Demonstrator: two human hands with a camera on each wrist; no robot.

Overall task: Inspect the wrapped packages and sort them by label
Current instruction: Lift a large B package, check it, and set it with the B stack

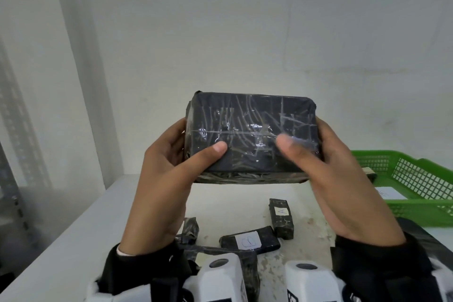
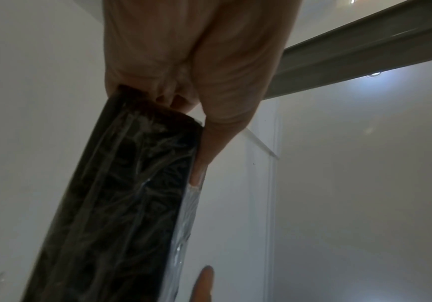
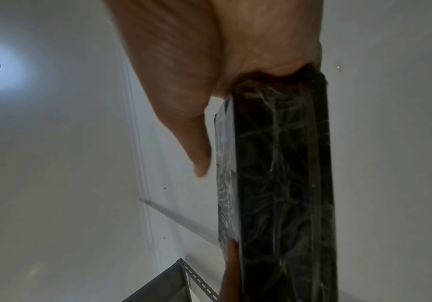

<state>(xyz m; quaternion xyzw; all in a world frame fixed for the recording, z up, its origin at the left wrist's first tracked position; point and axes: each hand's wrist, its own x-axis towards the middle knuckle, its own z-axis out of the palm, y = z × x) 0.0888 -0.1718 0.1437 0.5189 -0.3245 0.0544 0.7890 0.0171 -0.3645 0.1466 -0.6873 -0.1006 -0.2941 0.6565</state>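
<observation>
A large black package wrapped in clear film is held up in front of the wall, its broad face toward me with no label showing. My left hand grips its left end, thumb across the front. My right hand grips the right end the same way. The wrist views show the package's narrow side with a thumb along each edge. On the table below lie smaller black packages: one labelled A, one with a label reading B or D, and two more partly hidden by my wrists.
A green mesh basket stands at the right on the white table, holding a white paper label and a dark package end. A grey metal shelf upright rises at the far left. The white wall stands close behind the table.
</observation>
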